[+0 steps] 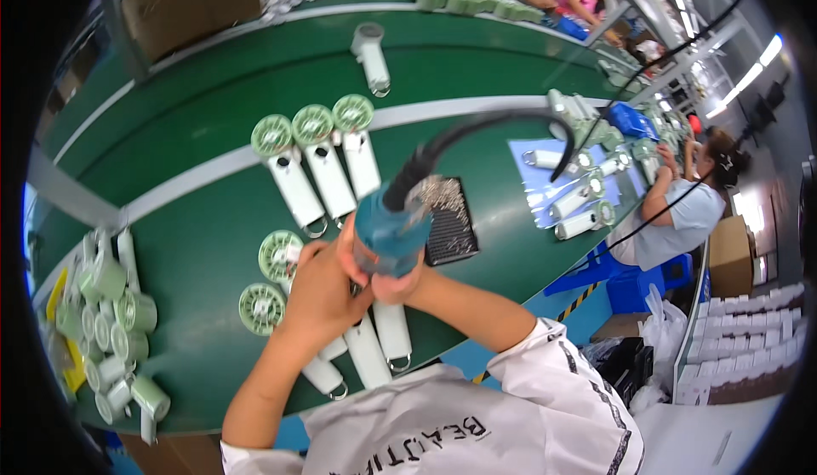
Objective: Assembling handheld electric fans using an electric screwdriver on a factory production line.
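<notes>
- We have the teal power screwdriver upright in our right hand, fingers wrapped round its body, its black cable arching up and away to the right.
- Its tip points down at a white handheld fan lying near the front edge of the green table; the bit itself is hidden behind the tool and our hands.
- Our left hand rests on the fans below the tool, fingers curled over them; we cannot tell exactly what they pinch.
- We judge the step goes best if we keep the tool plumb and the fan pinned flat so the bit does not skate off.
- A black tray of screws sits just right of the tool.
- Three finished-looking fans lie in a row further up; loose fan parts pile at the left.
- A co-worker sits at the right end.
</notes>
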`<act>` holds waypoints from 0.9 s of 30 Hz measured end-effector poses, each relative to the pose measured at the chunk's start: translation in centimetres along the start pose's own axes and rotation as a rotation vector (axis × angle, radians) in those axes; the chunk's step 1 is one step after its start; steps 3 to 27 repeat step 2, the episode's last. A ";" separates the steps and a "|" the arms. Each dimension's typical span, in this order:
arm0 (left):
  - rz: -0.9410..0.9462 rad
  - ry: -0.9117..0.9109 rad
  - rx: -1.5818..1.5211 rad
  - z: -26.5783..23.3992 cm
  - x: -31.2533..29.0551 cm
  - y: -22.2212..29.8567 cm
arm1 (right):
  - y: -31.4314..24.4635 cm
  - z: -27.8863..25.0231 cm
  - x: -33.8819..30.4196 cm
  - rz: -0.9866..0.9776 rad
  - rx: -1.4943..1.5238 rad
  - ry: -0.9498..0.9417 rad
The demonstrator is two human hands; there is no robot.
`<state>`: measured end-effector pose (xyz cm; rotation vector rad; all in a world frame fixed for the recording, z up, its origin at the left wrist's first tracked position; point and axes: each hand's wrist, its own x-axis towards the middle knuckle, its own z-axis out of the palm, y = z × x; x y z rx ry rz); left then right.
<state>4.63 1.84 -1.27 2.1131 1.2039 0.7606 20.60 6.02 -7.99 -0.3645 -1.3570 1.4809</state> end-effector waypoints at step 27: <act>0.000 0.057 0.080 1.1 0.2 0.0 | 0.3 -1.0 0.7 -0.139 -0.166 -0.112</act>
